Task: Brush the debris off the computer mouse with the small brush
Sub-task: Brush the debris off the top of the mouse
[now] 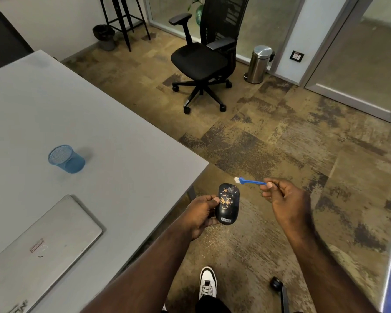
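Note:
A black computer mouse [228, 204] with tan crumbs scattered over its top sits in my left hand [201, 215], held over the carpet just off the table's corner. My right hand [284, 199] pinches the end of a small blue brush [251, 181] between thumb and fingers. The white bristles of the brush point left and hover slightly above and to the right of the mouse's front end, not touching it.
A grey table [104, 136] fills the left, carrying a blue mesh cup [66, 159] and a closed silver laptop [41, 247]. A black office chair [205, 57] and a steel pedal bin [259, 64] stand farther off on the carpet. My white shoe [207, 282] is below.

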A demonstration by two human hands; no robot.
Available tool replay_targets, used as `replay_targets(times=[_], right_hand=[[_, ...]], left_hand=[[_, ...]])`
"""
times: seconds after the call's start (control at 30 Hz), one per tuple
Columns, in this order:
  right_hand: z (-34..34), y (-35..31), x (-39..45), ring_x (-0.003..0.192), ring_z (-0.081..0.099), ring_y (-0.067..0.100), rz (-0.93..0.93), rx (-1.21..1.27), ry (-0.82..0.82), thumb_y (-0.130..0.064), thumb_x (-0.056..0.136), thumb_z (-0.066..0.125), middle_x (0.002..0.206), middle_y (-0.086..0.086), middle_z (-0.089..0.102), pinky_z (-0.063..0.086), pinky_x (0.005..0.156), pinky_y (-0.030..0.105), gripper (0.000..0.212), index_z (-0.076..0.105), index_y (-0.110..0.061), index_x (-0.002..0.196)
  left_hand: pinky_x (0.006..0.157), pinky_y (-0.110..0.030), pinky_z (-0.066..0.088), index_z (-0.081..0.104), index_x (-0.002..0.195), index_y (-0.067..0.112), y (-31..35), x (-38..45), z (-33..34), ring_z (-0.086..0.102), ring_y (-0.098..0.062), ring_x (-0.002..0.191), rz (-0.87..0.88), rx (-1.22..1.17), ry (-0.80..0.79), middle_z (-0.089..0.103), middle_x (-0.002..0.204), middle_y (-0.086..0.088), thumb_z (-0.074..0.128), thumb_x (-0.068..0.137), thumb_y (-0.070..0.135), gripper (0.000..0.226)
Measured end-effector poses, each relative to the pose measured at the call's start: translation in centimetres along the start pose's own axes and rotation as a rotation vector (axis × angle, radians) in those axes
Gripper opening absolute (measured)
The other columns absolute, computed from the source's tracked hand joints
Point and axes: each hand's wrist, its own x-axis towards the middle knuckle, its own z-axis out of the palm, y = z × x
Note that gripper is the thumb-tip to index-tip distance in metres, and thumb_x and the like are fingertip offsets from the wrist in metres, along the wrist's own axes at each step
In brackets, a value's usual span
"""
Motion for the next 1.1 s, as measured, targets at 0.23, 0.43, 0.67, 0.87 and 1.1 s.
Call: replay_targets(times=[0.23,0.43,0.67,0.87,1.1], right_hand=[[-2.0,-1.1,-0.5,0.076,0.065,-0.005,-0.244,-0.275,-0.172,-0.013,0.092,0.062,0.084,-0.017,0.069,0.048,0.059,0.009,0.019,0.073,-0.024,0.102],[-1.6,-2.1,-0.1,0.074,0.066,0.004,-0.250,-0.252,-0.121,-0.011,0.092,0.064,0.089,-0.010,0.072,0.052,0.060,0.017,0.020,0.074,-0.020,0.106],[-2.1,-1.1,-0.5,0.078,0.069,0.004,-0.284,-0.272,-0.202,-0.009,0.090,0.064,0.090,-0.013,0.073,0.056,0.061,0.023,0.023,0.073,-0.025,0.103],[-1.4,-1.9,-0.8,0.072,0.062,-0.004,-0.313,-0.224,-0.135,-0.002,0.086,0.069,0.087,-0.011,0.072,0.038,0.066,-0.005,0.024,0.076,-0.019,0.102],[-2.4,-1.8,-2.6,0.072,0.066,0.004,-0.349,-0.263,-0.204,-0.007,0.088,0.068,0.087,-0.012,0.073,0.048,0.060,0.013,0.018,0.076,-0.018,0.099]], left_hand=[[0.057,-0.025,0.056,0.067,0.107,0.006,0.4,-0.2,0.1,0.071,-0.008,0.071,0.016,0.049,0.038,0.073,0.089,-0.005,0.046,0.099,0.016,0.025],[0.052,-0.021,0.053,0.067,0.108,0.009,0.6,-0.3,0.6,0.071,-0.007,0.070,0.015,0.082,0.045,0.073,0.091,-0.004,0.046,0.099,0.018,0.025],[0.061,-0.028,0.056,0.065,0.109,0.004,0.9,-0.3,0.5,0.067,-0.016,0.082,0.035,0.096,0.088,0.070,0.097,-0.010,0.045,0.099,0.016,0.025],[0.057,-0.024,0.055,0.067,0.095,0.013,0.9,-0.2,1.1,0.067,-0.012,0.076,0.042,0.073,0.083,0.070,0.089,-0.004,0.045,0.099,0.016,0.022],[0.055,-0.024,0.056,0.066,0.098,0.010,1.4,-0.1,0.9,0.068,-0.014,0.081,0.053,0.021,0.133,0.070,0.094,-0.007,0.045,0.099,0.015,0.022]])
